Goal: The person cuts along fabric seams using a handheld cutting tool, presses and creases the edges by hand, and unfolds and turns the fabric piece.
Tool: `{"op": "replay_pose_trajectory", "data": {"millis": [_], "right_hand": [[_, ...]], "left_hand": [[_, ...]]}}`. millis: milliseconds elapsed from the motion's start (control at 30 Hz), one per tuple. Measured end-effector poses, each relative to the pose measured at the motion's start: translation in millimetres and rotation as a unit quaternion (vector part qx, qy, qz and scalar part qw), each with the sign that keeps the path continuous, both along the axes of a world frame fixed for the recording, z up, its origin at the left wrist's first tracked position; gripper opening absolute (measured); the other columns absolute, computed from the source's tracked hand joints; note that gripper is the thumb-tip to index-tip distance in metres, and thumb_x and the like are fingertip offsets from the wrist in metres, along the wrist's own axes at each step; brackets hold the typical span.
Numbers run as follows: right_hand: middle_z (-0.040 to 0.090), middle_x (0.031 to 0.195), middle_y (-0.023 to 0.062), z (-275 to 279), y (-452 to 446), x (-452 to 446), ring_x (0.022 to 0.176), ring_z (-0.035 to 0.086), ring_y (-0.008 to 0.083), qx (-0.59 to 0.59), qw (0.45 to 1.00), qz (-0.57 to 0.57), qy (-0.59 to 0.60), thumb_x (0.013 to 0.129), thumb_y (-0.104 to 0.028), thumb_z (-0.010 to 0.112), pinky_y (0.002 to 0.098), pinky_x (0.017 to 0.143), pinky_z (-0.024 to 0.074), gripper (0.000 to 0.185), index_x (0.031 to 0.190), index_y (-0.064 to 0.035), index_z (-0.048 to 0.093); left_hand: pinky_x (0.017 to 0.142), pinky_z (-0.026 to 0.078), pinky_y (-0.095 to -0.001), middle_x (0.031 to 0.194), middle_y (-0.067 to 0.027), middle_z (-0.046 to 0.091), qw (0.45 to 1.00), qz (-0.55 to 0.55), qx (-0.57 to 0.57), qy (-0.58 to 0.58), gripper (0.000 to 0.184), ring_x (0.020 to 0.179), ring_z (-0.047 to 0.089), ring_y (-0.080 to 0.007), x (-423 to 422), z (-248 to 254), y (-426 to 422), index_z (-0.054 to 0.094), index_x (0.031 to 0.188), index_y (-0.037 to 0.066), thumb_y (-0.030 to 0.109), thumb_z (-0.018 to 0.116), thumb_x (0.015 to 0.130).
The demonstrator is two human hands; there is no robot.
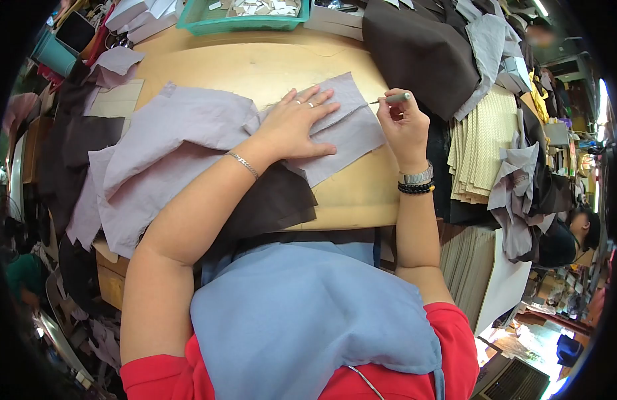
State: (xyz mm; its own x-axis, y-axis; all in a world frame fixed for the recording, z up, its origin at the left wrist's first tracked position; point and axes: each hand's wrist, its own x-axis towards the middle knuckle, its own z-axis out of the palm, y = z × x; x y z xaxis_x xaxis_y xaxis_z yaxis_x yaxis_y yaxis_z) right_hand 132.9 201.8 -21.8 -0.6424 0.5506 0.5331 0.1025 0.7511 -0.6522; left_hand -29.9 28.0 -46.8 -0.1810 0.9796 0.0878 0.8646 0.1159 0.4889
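Observation:
My left hand [298, 123] lies flat with its fingers spread, pressing on a piece of light grey-lilac fabric [358, 137] on the wooden tabletop. In my right hand [405, 127], a slim awl-like tool [397, 98] with a pale green handle is pinched between the fingers. Its thin dark tip points left and reaches over the right part of the fabric; whether it touches the cloth I cannot tell. A line or fold runs across that piece from the tip toward my left hand. More grey-lilac fabric [182, 120] spreads beneath and beyond my left forearm, over dark brown cloth [272, 203].
A teal tray [245, 25] of small pale pieces stands at the far edge. Dark cloth [418, 50] is heaped at the back right, near stacked cream quilted sheets [485, 143]. Along my right side stands a stack of boards [472, 267]. Another person [568, 240] is at the far right.

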Motion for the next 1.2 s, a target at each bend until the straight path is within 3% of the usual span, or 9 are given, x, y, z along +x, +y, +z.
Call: {"op": "replay_pose_trajectory", "data": {"millis": [133,267,400,533,933,1200], "right_hand": [[0.067,0.077,0.0032,-1,1,0,0.062,0.062,0.0049,0.059,0.998,-0.010,0.036,0.086,0.000,0.069,0.0204,0.057,0.0505,0.014,0.095,-0.0027,0.060],[0.068,0.080,0.0008,5,0,0,0.064,0.059,0.0023,-0.086,0.986,-0.035,0.139,0.089,-0.002,0.068,0.0182,0.056,0.0483,0.015,0.101,-0.0021,0.060],[0.068,0.079,0.0011,9,-2,0,0.065,0.059,0.0022,-0.179,0.974,0.001,0.141,0.088,-0.003,0.069,0.0185,0.056,0.0480,0.018,0.103,-0.0020,0.060],[0.069,0.077,0.0026,7,-13,-1,0.064,0.061,0.0039,-0.120,0.992,0.003,0.042,0.086,-0.004,0.071,0.0206,0.057,0.0505,0.019,0.101,-0.0030,0.060],[0.071,0.078,0.0063,7,-20,-7,0.064,0.067,0.0096,-0.088,0.996,0.018,-0.011,0.086,-0.003,0.070,0.0245,0.058,0.0539,0.016,0.099,-0.0039,0.061],[0.069,0.078,0.0086,8,-9,-2,0.062,0.068,0.0146,0.022,0.999,0.004,-0.027,0.085,-0.001,0.070,0.0271,0.057,0.0536,0.017,0.100,-0.0033,0.061]], "left_hand": [[0.120,0.020,-0.0536,0.158,-0.0082,0.035,1.000,0.001,-0.005,-0.001,0.085,0.148,0.026,-0.0309,0,0,0,0.046,0.146,0.020,0.055,0.075,0.074],[0.120,0.020,-0.0537,0.158,-0.0084,0.035,1.000,-0.002,-0.006,0.005,0.084,0.148,0.026,-0.0312,0,0,1,0.047,0.146,0.020,0.055,0.074,0.075],[0.120,0.020,-0.0538,0.158,-0.0091,0.035,1.000,-0.001,0.000,0.002,0.084,0.148,0.027,-0.0314,-1,0,0,0.047,0.146,0.020,0.055,0.074,0.075],[0.120,0.020,-0.0539,0.158,-0.0097,0.035,1.000,-0.001,0.004,-0.002,0.084,0.148,0.027,-0.0315,0,-1,0,0.047,0.146,0.019,0.055,0.074,0.074],[0.120,0.021,-0.0531,0.158,-0.0093,0.035,1.000,0.000,0.000,0.005,0.084,0.148,0.027,-0.0310,1,2,0,0.048,0.146,0.019,0.055,0.074,0.074],[0.120,0.021,-0.0528,0.158,-0.0092,0.035,1.000,-0.002,-0.005,0.015,0.084,0.148,0.027,-0.0309,0,2,0,0.047,0.146,0.019,0.056,0.073,0.075]]}}
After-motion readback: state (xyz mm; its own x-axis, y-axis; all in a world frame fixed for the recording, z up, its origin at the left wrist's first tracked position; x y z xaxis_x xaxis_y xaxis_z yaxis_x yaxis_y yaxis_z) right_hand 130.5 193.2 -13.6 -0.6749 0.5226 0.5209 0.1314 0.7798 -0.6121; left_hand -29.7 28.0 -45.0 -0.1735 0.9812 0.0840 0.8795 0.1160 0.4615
